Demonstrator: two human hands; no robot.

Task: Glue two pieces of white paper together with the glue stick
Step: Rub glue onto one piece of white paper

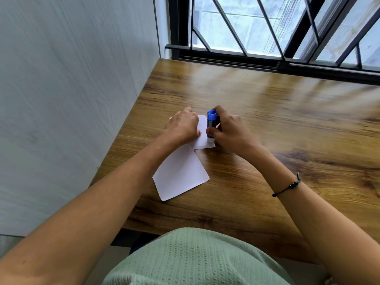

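**Two sheets down, glue going on the far one**

Two white pieces on the tabletop (267, 124); near sheet (181, 173) lies free, angled, its far end under the left forearm; far sheet (202, 130) is pinned by the left hand (183, 126), which lies on it knuckles up, fingers folded under out of sight, holding nothing that shows.

Right hand (228, 130) grips the blue glue stick (211, 124) with curled fingers; stick upright, white tip down on the far sheet near its right edge.

Progress, as I read it: gluing stage underway; can't tell how much is coated; sheets overlap or touch at one corner only; aligning and pressing them together is left.

Room: wall (72, 99) borders the tabletop's left edge, window (267, 27) at the back; near sheet's corner sits close to that left edge; open wood to the right and front.
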